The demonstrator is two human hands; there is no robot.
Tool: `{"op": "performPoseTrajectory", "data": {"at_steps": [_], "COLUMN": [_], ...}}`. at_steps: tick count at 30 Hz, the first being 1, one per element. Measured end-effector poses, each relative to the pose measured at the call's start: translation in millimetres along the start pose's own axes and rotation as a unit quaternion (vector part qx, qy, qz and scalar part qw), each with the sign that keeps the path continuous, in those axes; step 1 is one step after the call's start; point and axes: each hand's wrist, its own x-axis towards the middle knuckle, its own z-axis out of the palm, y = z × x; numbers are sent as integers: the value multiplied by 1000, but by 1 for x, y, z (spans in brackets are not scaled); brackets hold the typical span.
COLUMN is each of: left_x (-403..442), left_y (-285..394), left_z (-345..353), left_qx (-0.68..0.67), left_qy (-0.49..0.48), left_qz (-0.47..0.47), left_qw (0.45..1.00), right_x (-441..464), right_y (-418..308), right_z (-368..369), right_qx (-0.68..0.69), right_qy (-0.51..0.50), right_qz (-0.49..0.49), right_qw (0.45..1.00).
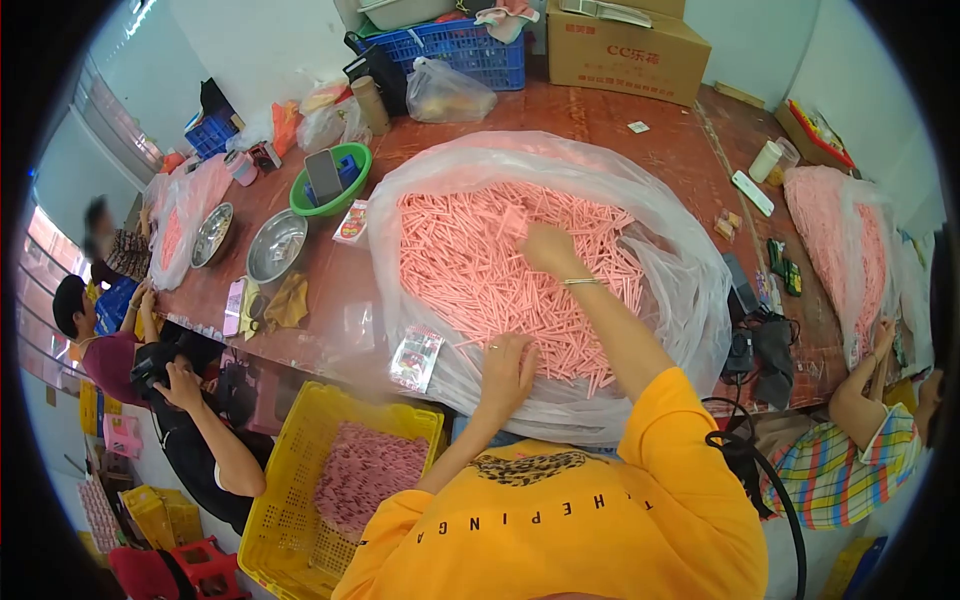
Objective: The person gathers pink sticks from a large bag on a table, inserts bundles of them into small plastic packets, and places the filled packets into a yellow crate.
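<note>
A large clear plastic bag (690, 290) lies opened out on the table, filled with a loose heap of thin pink sticks (470, 270). My right hand (547, 248), with a bracelet at the wrist, reaches over the middle of the heap. Its fingers are closed on a small bunch of pink sticks (513, 222); their far ends blur into the heap. My left hand (508, 370) rests at the near edge of the heap, fingers loosely extended and a ring on one. Nothing shows in it. Left of that hand lies a printed packet (415, 358).
Below the table edge stands a yellow crate (262, 510) holding pink packets (365, 470). A green basin (357, 188) and metal bowls (277, 247) are at left. Another bag of pink sticks (835, 230) lies right, beside a co-worker's arm (860, 385). A black cable (775, 465) hangs close by.
</note>
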Motion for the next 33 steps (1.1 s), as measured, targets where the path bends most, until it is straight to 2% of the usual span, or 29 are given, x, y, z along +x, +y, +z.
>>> {"op": "performPoseTrajectory", "data": {"at_steps": [2,5,7,9,12,15,20,23,26,28,30,33], "left_x": [-1,2,10,24,45,69,87,98,105,105,101,94], "left_y": [-1,1,8,11,12,12,3,18,17,17,17,18], "left_z": [2,0,-3,-3,-3,-6,-3,3,15,14,15,15], "left_qx": [-4,-17,-48,-63,-55,-50,-29,-243,-221,-183,-138,-95], "left_qy": [5,9,19,30,38,37,18,13,-17,-23,-34,-22], "left_qz": [-3,-5,-26,-21,10,36,42,-130,-130,-89,-46,0], "left_qw": [1000,1000,998,997,998,997,999,961,967,979,989,995], "right_x": [-9,-41,-59,-76,-102,-114,-116,-129,-143,-141,-138,-140], "right_y": [15,44,67,76,73,76,81,57,40,42,52,40], "right_z": [-19,-41,-48,-57,-49,-43,-29,-34,-23,-13,4,-1], "right_qx": [54,108,335,479,533,546,442,405,369,365,388,359], "right_qy": [-116,-67,-145,-212,-151,-164,-113,-95,-50,-35,-54,-31], "right_qz": [45,28,36,132,146,82,-35,-58,-112,-119,-78,-91], "right_qw": [991,992,930,841,820,818,889,908,921,923,917,928]}}
